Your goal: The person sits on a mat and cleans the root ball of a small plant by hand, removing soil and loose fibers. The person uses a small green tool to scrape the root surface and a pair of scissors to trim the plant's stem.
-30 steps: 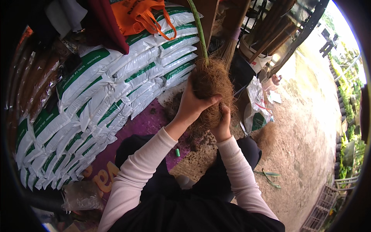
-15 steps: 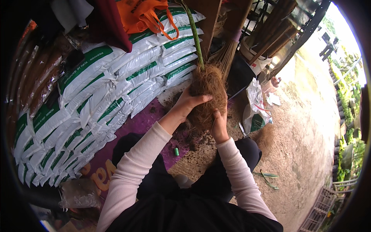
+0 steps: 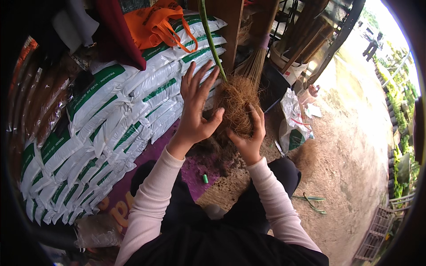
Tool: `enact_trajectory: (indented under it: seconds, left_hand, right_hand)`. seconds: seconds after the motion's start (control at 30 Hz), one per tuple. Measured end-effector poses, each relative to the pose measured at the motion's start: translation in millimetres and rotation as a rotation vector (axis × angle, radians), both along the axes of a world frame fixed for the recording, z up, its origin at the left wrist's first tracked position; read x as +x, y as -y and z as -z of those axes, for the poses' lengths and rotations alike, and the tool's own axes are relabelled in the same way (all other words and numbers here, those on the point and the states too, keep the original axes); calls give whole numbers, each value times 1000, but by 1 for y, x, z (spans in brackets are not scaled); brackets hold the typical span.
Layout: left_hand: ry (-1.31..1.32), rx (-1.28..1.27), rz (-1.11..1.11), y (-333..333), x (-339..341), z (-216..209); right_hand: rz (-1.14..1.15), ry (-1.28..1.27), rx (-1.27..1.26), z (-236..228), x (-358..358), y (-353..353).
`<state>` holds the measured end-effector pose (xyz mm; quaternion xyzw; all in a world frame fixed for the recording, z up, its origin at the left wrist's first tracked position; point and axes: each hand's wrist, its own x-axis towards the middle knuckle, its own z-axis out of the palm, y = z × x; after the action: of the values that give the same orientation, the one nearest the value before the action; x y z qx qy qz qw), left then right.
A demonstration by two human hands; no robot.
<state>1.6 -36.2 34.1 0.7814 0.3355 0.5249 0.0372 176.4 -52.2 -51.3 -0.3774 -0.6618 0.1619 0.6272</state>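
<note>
A ball of brown coconut fibre (image 3: pixel 242 102) is in front of me, with a long green plant stem (image 3: pixel 210 42) rising from its top. My right hand (image 3: pixel 249 135) grips the ball's lower right side, its fingers and thumb curved against the fibre. At the ball's left, my left hand (image 3: pixel 195 108) is raised and open, fingers spread; its thumb is close to the fibre, and I cannot tell whether it touches. Dark loose soil (image 3: pixel 222 155) lies below the ball. A small green cylinder (image 3: pixel 205 178) rests on the purple sheet (image 3: pixel 195 162) between my knees.
White and green filled bags (image 3: pixel 128 106) are stacked at the left, an orange bag (image 3: pixel 155 29) on top. Behind the ball stand a broom (image 3: pixel 256 64) and a white bucket (image 3: pixel 288 66). At right are a torn bag (image 3: pixel 293 117), a blade-like metal tool (image 3: pixel 279 148) and cut leaves (image 3: pixel 313 203).
My left hand has come off the fibre ball, moving up and left, its fingers now spread. My right hand stays on the ball, its fingers shifted up the side.
</note>
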Motion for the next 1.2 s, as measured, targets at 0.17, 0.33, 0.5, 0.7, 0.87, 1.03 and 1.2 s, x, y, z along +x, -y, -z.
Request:
enact_trajectory:
  seconds: [0.17, 0.33, 0.5, 0.7, 0.87, 1.03, 1.2]
  left_hand:
    - [-321, -2, -184, 4, 10, 5]
    - [-351, 22, -157, 3, 11, 6]
    - [-307, 16, -182, 2, 6, 11]
    - [331, 149, -178, -3, -7, 11]
    - [707, -360, -28, -3, -7, 16]
    - [720, -543, 546, -6, 11, 28]
    - [744, -883, 681, -8, 4, 30]
  right_hand:
    - [18, 54, 81, 6, -3, 1]
    - [-67, -97, 14, 21, -9, 2]
    - [-44, 199, 73, -4, -5, 5]
    - [-99, 121, 20, -4, -8, 7]
    - [-454, -442, -334, 16, -6, 5]
    - [-683, -684, -429, 9, -7, 9]
    - [-730, -796, -638, 15, 1, 19]
